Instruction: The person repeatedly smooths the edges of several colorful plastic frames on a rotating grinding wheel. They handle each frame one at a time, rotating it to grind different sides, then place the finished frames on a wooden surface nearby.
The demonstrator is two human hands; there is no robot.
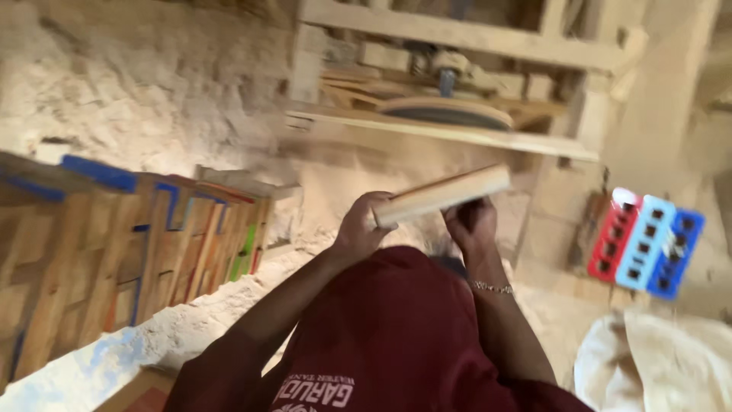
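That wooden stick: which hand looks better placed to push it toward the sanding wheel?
Probably the right hand: it grips the stick mid-length, nearer the wheel. The left hand only holds its end.

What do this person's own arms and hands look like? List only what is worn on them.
Both forearms are bare, with no gloves on the left hand or the right hand. The right wrist carries a thin, pale beaded bracelet. The upper arms run into a dark red garment with pale printed lettering near the bottom of the picture. No rings or watch can be made out on the fingers or wrists.
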